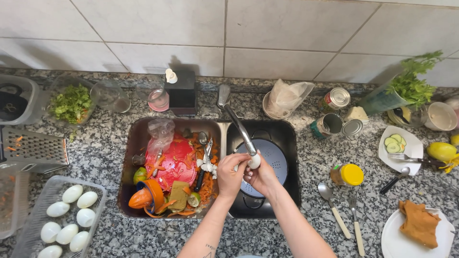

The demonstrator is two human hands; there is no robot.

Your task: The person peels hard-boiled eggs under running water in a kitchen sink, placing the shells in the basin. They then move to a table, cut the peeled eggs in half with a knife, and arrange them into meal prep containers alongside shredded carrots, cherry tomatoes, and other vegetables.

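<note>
While both hands' fingers pinch a white egg under the faucet, colander sits beneath; sink rim just left, grip partly hidden.

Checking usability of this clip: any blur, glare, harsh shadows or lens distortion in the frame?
Head view: sharp throughout, with both hands and the egg crisp; light is even, shadows soft behind the soap dispenser and herbs; mild glare on the faucet; wide-angle bending curves the wall tile lines.
</note>
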